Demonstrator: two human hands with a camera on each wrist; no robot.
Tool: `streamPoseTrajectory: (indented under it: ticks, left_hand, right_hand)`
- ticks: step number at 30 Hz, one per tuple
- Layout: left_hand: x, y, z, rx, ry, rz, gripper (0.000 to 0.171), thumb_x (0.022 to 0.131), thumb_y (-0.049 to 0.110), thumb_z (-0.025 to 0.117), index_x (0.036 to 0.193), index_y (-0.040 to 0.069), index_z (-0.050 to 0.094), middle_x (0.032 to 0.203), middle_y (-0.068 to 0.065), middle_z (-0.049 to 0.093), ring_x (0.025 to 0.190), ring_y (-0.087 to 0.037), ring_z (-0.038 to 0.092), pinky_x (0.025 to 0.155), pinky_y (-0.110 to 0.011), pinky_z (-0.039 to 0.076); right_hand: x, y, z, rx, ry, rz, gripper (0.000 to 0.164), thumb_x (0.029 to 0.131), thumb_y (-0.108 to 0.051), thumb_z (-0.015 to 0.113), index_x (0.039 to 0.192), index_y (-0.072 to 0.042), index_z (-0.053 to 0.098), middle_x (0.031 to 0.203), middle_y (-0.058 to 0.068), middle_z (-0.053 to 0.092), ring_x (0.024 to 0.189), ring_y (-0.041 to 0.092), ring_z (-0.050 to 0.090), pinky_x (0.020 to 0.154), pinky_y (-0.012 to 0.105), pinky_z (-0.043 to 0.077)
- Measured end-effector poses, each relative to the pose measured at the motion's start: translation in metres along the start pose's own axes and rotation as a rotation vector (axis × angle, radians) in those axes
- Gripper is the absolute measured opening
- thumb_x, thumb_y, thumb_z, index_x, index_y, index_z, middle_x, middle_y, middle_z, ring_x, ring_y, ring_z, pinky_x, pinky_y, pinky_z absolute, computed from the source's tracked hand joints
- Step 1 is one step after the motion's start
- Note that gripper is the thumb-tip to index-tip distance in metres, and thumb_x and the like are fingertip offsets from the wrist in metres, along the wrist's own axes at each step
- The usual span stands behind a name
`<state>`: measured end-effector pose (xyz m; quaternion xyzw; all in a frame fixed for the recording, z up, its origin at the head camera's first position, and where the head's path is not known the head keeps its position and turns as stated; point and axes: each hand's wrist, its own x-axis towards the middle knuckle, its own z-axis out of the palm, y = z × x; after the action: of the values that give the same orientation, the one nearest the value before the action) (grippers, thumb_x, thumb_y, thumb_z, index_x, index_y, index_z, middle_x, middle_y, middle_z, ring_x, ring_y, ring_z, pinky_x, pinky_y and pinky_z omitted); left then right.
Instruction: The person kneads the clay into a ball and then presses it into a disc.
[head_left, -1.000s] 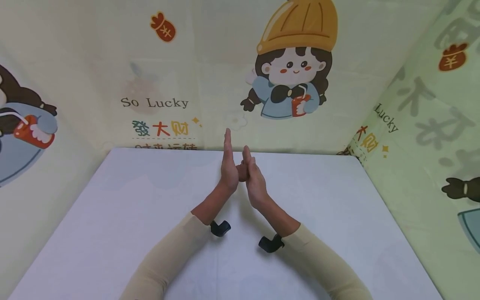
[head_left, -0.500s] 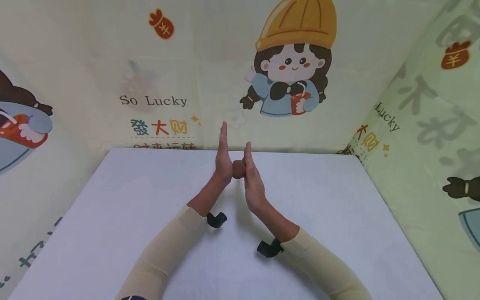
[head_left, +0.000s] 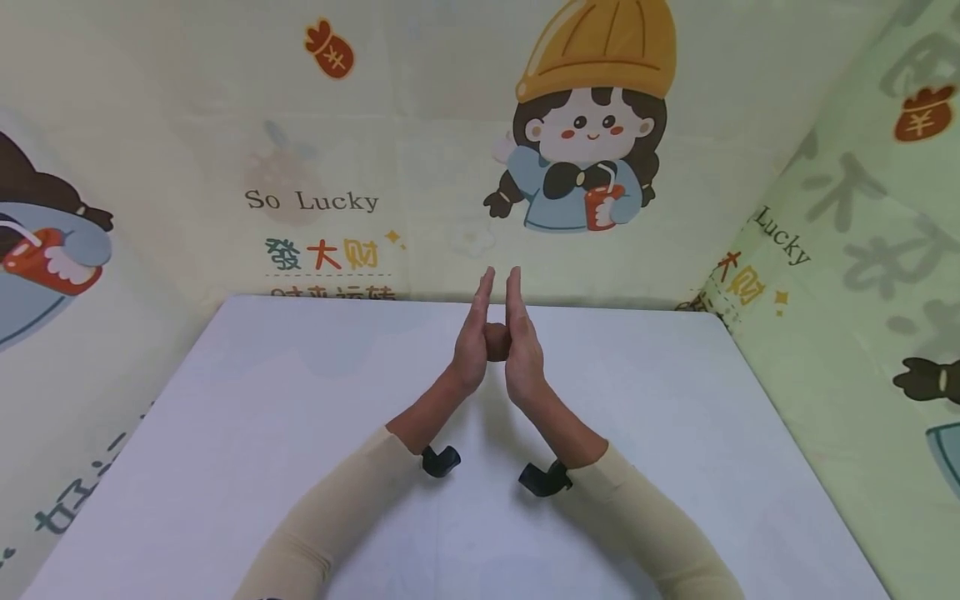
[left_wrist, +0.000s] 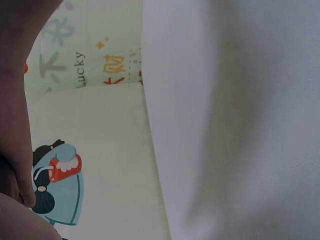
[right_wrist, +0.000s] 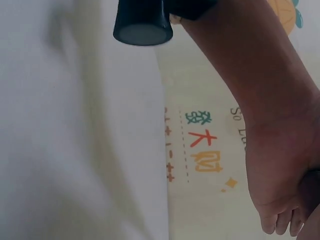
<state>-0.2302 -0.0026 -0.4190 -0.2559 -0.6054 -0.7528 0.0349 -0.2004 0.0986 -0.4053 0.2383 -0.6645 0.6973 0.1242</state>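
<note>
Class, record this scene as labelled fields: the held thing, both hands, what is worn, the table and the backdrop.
Held thing: rounded brown lump
Left hand: flat against the lump's left side
Right hand: flat against the lump's right side
Worn: beige sleeves, black wrist cameras
Table: white tabletop
Backdrop: cream printed cloth, with "So Lucky" lettering and a cartoon figure in a yellow cap

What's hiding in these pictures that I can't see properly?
Ball: in the head view, the left hand and right hand cover its sides; in the left wrist view, the left edge cuts it off.
Sleeves: head view, cut off by the bottom edge.
Brown letters: head view, lower parts hidden behind the table.
</note>
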Motion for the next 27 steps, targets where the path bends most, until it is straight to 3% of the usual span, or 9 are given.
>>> streamPoseTrajectory:
  ticks: [5, 8, 11, 12, 17, 20, 23, 25, 27]
  left_hand:
    - [-0.006, -0.002, 0.005, -0.025, -0.056, 0.04, 0.065, 0.112, 0.041, 0.008, 0.17, 0.012, 0.009, 0.055, 0.003, 0.033, 0.051, -0.016, 0.026, 0.052, -0.028, 0.026]
    - [-0.012, -0.001, 0.009, 0.025, -0.056, 0.082, 0.063, 0.113, 0.034, 0.01, 0.169, 0.006, 0.011, 0.103, -0.008, 0.071, 0.09, -0.01, 0.061, 0.079, -0.023, 0.045]
    - [-0.018, 0.001, 0.014, 0.091, -0.066, 0.125, 0.062, 0.112, 0.03, 0.01, 0.167, 0.001, 0.009, 0.171, -0.008, 0.026, 0.154, -0.01, 0.024, 0.12, -0.031, 0.023]
    - [-0.019, 0.002, 0.015, 0.11, -0.072, 0.139, 0.062, 0.112, 0.029, 0.01, 0.167, -0.001, 0.008, 0.176, -0.005, 0.004, 0.159, -0.011, 0.002, 0.125, -0.035, 0.009]
    - [-0.023, 0.01, 0.022, 0.119, -0.07, 0.163, 0.062, 0.111, 0.027, 0.01, 0.166, -0.001, 0.003, 0.176, -0.012, -0.002, 0.16, -0.018, -0.004, 0.127, -0.044, 0.001]
    - [-0.024, 0.015, 0.024, 0.104, -0.049, 0.166, 0.062, 0.111, 0.024, 0.01, 0.166, -0.003, 0.005, 0.176, -0.014, 0.0, 0.16, -0.018, -0.004, 0.127, -0.043, 0.001]
    - [-0.024, 0.018, 0.024, 0.081, -0.027, 0.164, 0.061, 0.11, 0.022, 0.01, 0.166, -0.003, 0.007, 0.176, -0.014, 0.003, 0.16, -0.019, -0.002, 0.126, -0.043, 0.003]
    - [-0.024, 0.02, 0.024, 0.061, -0.013, 0.16, 0.061, 0.11, 0.022, 0.011, 0.166, -0.003, 0.008, 0.176, -0.013, 0.004, 0.16, -0.018, -0.001, 0.126, -0.044, 0.004]
    - [-0.024, 0.021, 0.024, 0.051, 0.0, 0.155, 0.061, 0.111, 0.024, 0.011, 0.167, -0.001, 0.008, 0.176, -0.01, 0.005, 0.16, -0.016, -0.001, 0.126, -0.044, 0.004]
  right_hand:
    - [0.006, 0.001, -0.005, -0.01, 0.022, 0.069, 0.061, 0.115, -0.038, 0.015, 0.17, -0.016, 0.002, 0.17, 0.011, 0.022, 0.112, 0.008, 0.045, 0.096, 0.031, 0.038]
    - [0.011, 0.001, -0.009, 0.005, 0.03, 0.099, 0.062, 0.114, -0.039, 0.015, 0.17, -0.017, 0.0, 0.174, 0.007, 0.014, 0.106, 0.01, 0.044, 0.078, 0.027, 0.037]
    - [0.016, 0.002, -0.013, 0.034, 0.041, 0.126, 0.063, 0.114, -0.041, 0.014, 0.17, -0.017, -0.003, 0.176, -0.003, -0.005, 0.126, 0.014, 0.04, 0.077, 0.024, 0.037]
    - [0.018, 0.002, -0.015, 0.036, 0.045, 0.135, 0.063, 0.114, -0.041, 0.014, 0.17, -0.018, -0.004, 0.176, -0.003, -0.006, 0.135, 0.014, 0.036, 0.081, 0.025, 0.037]
    - [0.024, 0.003, -0.02, 0.085, 0.016, 0.16, 0.064, 0.113, -0.045, 0.012, 0.17, -0.02, -0.004, 0.175, -0.003, -0.011, 0.15, 0.004, 0.015, 0.104, 0.025, 0.028]
    - [0.025, 0.005, -0.021, 0.113, -0.013, 0.194, 0.066, 0.113, -0.05, 0.012, 0.17, -0.02, -0.005, 0.174, 0.0, 0.005, 0.11, -0.001, 0.054, 0.084, 0.02, 0.04]
    - [0.023, 0.008, -0.021, 0.181, -0.04, 0.238, 0.069, 0.112, -0.054, 0.012, 0.17, -0.02, -0.004, 0.117, 0.002, 0.062, 0.053, 0.005, 0.036, 0.05, 0.025, 0.026]
    - [0.021, 0.011, -0.02, 0.238, -0.064, 0.251, 0.07, 0.112, -0.055, 0.011, 0.17, -0.018, -0.004, 0.067, -0.007, 0.048, 0.044, 0.009, 0.023, 0.046, 0.029, 0.017]
    - [0.02, 0.013, -0.019, 0.27, -0.071, 0.25, 0.071, 0.112, -0.056, 0.012, 0.17, -0.017, -0.002, 0.049, -0.007, 0.029, 0.043, 0.009, 0.022, 0.047, 0.03, 0.016]
